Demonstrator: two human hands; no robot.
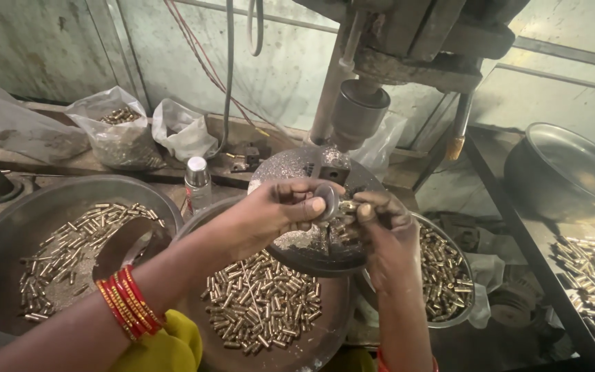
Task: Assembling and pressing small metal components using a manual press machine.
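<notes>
Head view: left hand [280, 210] pinches small round metal fitting [326, 200] at centre; right hand [383, 224] grips short brass piece [348, 206] touching it. Both over drill press plate [290, 169], chuck [358, 110] at 12 o'clock (close above fingers). Risk, judged: fingers caught if spindle turns; brass piece may drop into pan [325, 337] of brass pieces at 6 o'clock.

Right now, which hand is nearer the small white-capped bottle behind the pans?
Left. The left hand is just right of the bottle, at the drill table; the right hand sits farther right, beyond the left one.
</notes>
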